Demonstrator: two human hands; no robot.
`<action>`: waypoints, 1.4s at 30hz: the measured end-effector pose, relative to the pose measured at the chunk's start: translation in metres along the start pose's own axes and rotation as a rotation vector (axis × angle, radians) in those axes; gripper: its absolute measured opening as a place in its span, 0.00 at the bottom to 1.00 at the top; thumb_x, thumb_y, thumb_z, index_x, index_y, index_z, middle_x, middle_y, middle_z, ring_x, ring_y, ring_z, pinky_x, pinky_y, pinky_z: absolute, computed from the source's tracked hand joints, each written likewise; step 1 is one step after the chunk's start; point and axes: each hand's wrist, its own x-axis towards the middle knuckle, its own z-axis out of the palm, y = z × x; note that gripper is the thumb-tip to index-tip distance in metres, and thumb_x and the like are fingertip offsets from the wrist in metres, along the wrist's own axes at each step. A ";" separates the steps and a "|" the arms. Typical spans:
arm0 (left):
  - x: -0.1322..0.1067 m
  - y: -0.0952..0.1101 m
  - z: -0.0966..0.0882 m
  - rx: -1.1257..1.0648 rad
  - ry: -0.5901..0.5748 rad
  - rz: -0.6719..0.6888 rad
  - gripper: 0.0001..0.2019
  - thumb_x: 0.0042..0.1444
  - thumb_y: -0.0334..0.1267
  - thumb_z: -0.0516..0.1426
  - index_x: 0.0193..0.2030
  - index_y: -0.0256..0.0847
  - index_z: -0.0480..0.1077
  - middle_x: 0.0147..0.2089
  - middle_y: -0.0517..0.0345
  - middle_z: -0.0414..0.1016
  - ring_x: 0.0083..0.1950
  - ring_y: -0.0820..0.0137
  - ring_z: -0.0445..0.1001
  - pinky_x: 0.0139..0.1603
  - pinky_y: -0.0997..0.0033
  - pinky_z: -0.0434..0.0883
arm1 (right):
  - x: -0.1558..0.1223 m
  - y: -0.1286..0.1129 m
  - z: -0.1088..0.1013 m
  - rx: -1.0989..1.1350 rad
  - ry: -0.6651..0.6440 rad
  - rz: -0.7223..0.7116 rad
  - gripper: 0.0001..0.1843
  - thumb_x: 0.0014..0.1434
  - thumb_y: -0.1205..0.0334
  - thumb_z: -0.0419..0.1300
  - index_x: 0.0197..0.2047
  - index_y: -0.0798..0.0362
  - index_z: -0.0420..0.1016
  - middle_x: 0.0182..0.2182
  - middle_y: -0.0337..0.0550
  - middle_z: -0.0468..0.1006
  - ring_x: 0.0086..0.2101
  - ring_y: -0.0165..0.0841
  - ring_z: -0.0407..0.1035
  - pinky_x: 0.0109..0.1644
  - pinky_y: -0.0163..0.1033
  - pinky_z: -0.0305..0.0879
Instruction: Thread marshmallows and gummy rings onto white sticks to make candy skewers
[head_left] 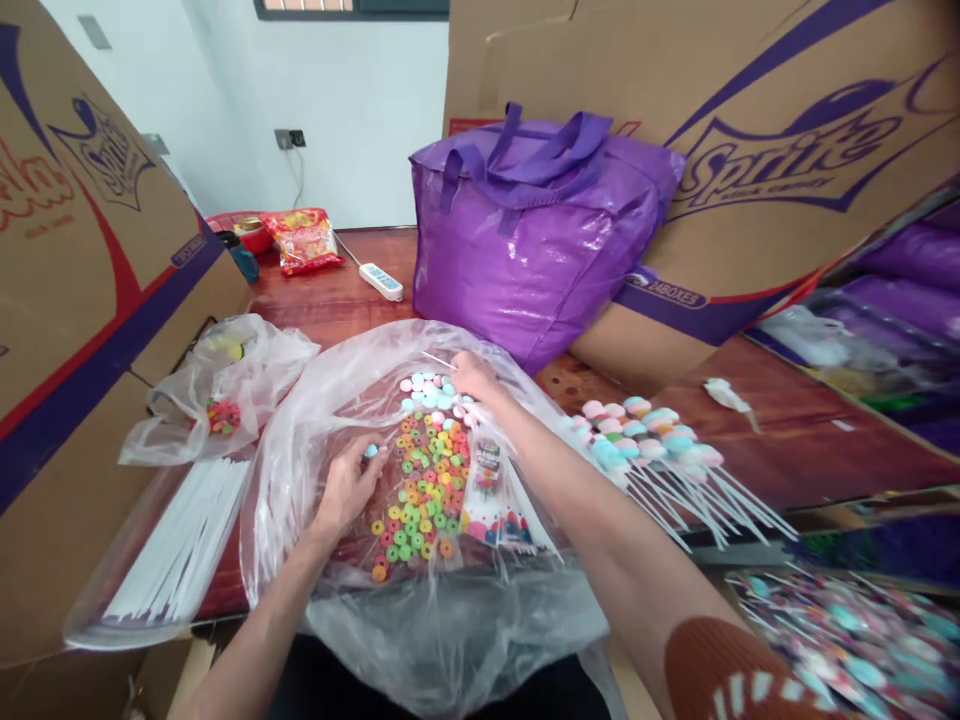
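My left hand (351, 487) is closed, pinching a small pale blue marshmallow (371, 452) between thumb and fingers over the clear plastic sheet (281, 490). Farther off, my right hand (474, 378) grips a thin white stick (439, 359) that points to the left. Just below it lie pink and blue marshmallows (427, 386) in a loose group. Between my forearms spread many ring-shaped candies (431, 480) in green, yellow, orange and red. A printed clear wrapper (487, 475) rests beside them, with more white sticks (529, 510) next to it.
Loose white sticks (180, 540) fill a bag at left, below a plastic bag (266, 365) of candy. Marshmallow sticks (652, 440) lie at right; a heap of wrapped ones (862, 640) sits lower. A purple bag (517, 240) and large cartons (750, 130) stand behind.
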 end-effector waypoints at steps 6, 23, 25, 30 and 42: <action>0.003 -0.004 0.002 -0.020 0.028 -0.024 0.17 0.60 0.42 0.57 0.54 0.42 0.76 0.50 0.52 0.80 0.43 0.67 0.77 0.48 0.69 0.72 | -0.014 -0.019 -0.023 0.205 -0.006 -0.181 0.12 0.61 0.64 0.52 0.33 0.54 0.76 0.27 0.38 0.76 0.29 0.31 0.69 0.32 0.33 0.60; 0.024 0.037 0.006 0.072 0.120 0.048 0.18 0.59 0.33 0.55 0.56 0.37 0.73 0.51 0.49 0.80 0.48 0.64 0.77 0.54 0.65 0.71 | -0.048 -0.048 -0.097 0.950 0.103 -0.515 0.08 0.59 0.60 0.60 0.30 0.53 0.69 0.21 0.30 0.57 0.21 0.23 0.49 0.25 0.33 0.44; 0.035 0.049 0.004 0.119 0.120 0.102 0.18 0.61 0.34 0.54 0.57 0.39 0.73 0.51 0.50 0.80 0.48 0.65 0.77 0.54 0.67 0.70 | -0.046 -0.047 -0.100 0.809 0.172 -0.485 0.08 0.61 0.61 0.58 0.31 0.54 0.70 0.22 0.32 0.59 0.23 0.25 0.53 0.27 0.33 0.49; 0.077 0.055 0.006 0.249 -0.092 0.073 0.15 0.59 0.31 0.54 0.49 0.37 0.77 0.44 0.48 0.82 0.43 0.63 0.77 0.47 0.69 0.71 | -0.067 -0.054 -0.100 0.129 0.308 -0.155 0.08 0.64 0.67 0.55 0.42 0.56 0.75 0.38 0.47 0.71 0.39 0.38 0.67 0.43 0.42 0.61; 0.069 0.029 -0.005 0.267 -0.187 -0.013 0.16 0.57 0.36 0.53 0.46 0.38 0.79 0.41 0.52 0.83 0.40 0.63 0.76 0.45 0.67 0.70 | -0.117 -0.009 -0.017 -0.122 -0.068 -0.107 0.25 0.69 0.65 0.49 0.66 0.47 0.67 0.53 0.54 0.75 0.47 0.47 0.74 0.47 0.47 0.68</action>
